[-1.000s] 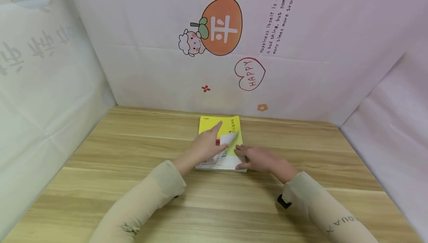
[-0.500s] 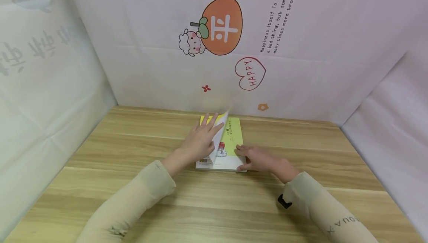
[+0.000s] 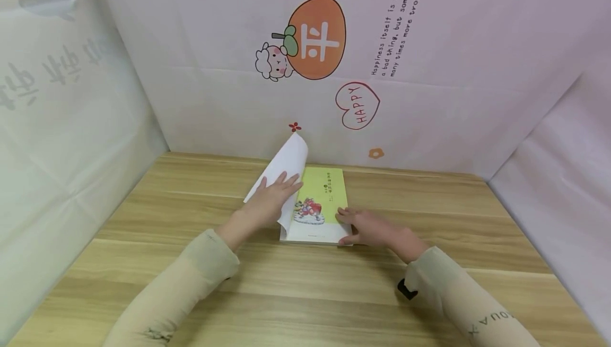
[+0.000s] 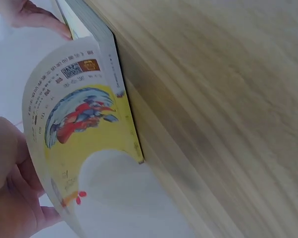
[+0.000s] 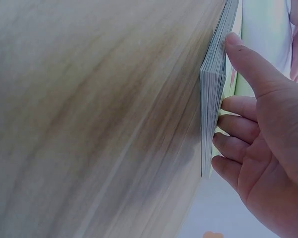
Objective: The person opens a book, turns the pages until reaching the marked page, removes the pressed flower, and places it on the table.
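Observation:
A paperback book (image 3: 329,190) lies on the wooden table near the back wall, its yellow-green title page with a red cartoon drawing facing up. Its front cover (image 3: 291,156) stands raised and curved to the left, white inside showing. My left hand (image 3: 267,204) lies with extended fingers against that white inside. In the left wrist view, the cover's yellow outside (image 4: 89,144) bends away from the spine, partly hiding the fingers. My right hand (image 3: 365,228) rests its fingertips on the book's right side. The right wrist view shows the thumb and fingers along the top of the page block (image 5: 208,109).
The wooden table (image 3: 305,294) spreads out in front and to both sides. A white printed cloth wall (image 3: 215,119) rises directly behind the book, with more cloth at left and right. A black band (image 3: 407,288) shows under the right sleeve.
My left hand has moved left and swung the cover over from nearly flat to raised leftward, uncovering the title page. My right hand has stayed at the book's right edge.

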`<state>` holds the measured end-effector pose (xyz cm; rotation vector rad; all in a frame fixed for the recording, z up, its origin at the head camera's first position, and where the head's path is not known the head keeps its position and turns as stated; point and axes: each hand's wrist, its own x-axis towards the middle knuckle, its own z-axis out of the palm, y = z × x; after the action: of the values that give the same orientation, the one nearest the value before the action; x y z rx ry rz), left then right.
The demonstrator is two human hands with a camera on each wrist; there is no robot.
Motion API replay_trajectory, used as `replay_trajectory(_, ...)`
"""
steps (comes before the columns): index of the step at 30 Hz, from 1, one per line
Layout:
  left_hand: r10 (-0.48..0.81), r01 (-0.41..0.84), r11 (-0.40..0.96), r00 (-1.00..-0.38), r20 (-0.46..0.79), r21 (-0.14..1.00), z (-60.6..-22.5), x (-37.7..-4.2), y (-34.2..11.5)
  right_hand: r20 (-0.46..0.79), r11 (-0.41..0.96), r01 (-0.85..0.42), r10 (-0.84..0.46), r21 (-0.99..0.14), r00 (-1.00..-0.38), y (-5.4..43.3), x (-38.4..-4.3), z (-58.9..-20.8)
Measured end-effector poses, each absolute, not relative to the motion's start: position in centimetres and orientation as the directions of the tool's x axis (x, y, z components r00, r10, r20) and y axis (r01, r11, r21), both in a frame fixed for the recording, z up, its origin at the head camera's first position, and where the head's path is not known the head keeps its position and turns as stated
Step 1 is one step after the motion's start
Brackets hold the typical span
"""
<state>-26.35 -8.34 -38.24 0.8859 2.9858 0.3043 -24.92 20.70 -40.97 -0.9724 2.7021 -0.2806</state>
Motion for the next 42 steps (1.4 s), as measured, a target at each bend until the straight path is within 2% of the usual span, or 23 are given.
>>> replay_trajectory(8,0.386,0.375,0.885,-0.922,0.016,0.276,-38.1,-26.3,-9.2,-0.185,0.763,-0.581,-0.638,-0.283,-0.748,20.7,-25.1,-41.1)
replay_trajectory(14,0.32,0.282,0.917,-0.942,-0.101,0.281,-38.8,-26.4,-9.4,-0.203,0.763,-0.566,-0.635,-0.312,-0.745,20.7,-25.1,-40.9)
replay_trajectory(22,0.297,0.244,0.935,-0.936,-0.19,0.258,-40.8,-27.2,-10.5,-0.209,0.749,-0.571,-0.651,-0.337,-0.73,20.6,-25.1,-40.6)
replay_trajectory(33,0.346,0.234,0.9,-0.897,-0.275,0.368,-41.1,-27.7,-11.5,-0.231,0.754,-0.554,-0.644,-0.353,-0.729,20.8,-25.4,-40.4)
replay_trajectory(42,0.387,0.254,0.881,-0.872,-0.3,0.398,-41.1,-27.8,-11.8,-0.28,0.773,-0.532,-0.626,-0.345,-0.728,21.1,-25.6,-39.7)
